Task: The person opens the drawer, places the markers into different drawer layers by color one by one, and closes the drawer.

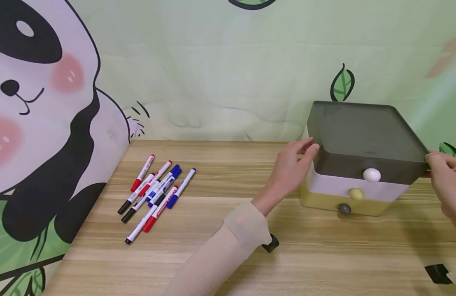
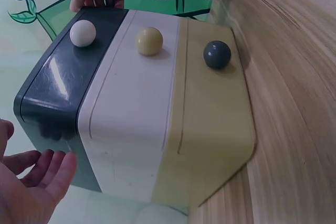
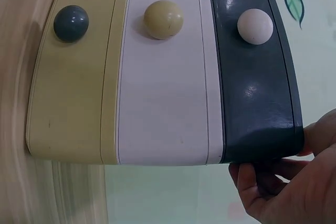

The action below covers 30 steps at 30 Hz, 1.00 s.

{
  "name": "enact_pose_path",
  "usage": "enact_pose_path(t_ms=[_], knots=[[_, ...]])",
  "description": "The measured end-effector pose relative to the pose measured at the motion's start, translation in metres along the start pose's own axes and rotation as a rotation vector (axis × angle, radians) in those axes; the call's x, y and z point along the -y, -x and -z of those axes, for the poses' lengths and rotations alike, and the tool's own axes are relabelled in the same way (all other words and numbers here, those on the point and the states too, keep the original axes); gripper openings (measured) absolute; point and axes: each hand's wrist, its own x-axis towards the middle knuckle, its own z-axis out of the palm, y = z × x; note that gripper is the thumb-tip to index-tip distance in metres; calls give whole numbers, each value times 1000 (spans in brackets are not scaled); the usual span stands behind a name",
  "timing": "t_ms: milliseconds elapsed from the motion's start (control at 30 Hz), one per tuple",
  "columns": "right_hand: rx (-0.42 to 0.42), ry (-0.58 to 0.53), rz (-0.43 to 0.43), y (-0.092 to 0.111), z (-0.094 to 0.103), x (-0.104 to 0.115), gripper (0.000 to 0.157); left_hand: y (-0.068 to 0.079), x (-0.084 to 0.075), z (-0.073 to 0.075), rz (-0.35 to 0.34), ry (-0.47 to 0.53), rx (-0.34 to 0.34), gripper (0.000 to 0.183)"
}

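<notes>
Item 1: 3-tier drawer box (image 1: 346, 164), stands on R side of wooden table (image 1: 209, 185), nr rear cloth (image 1: 213, 82). Top tier (image 1: 333, 163) dk grey w/ raised rim, mid tier (image 1: 328, 183) white, base tier (image 1: 317, 200) yellow. Knobs contrast w/ tiers, prob. so each is easily told: white knob (image 1: 372, 175), yellow knob (image 1: 357, 194), dk knob (image 1: 344, 209), all facing the person.

Item 2: R hand (image 1: 447, 176), pinches R side of top tier nr front corner; thumb & fingers either side of the edge, seemingly for firm hold.

Item 3: L hand (image 1: 292, 164), at opp. side of top tier; fingers close tog., loosely bent, not pinching; contact unclear. Placement opp. R hand would suit steadying.

Item 4: markers (image 1: 164, 188), red, blue & blk caps, loose overlapping heap, L side of table, well apart from box; prob. grouped to stay in reach.
</notes>
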Motion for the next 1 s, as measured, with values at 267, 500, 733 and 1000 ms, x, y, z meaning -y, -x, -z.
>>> enact_pose_path(t_ms=[267, 500, 733, 1000], knots=[[39, 148, 13, 14, -8, 9, 51, 6, -6, 10, 7, 16, -66, 44], [46, 210, 31, 29, -19, 18, 58, 12, -7, 21, 53, -11, -98, 48], [53, 209, 53, 32, -29, 24, 59, 16, -7, 36, 64, -20, -120, 45], [83, 154, 65, 35, -38, 31, 53, 21, -5, 53, 78, -28, -132, 43]])
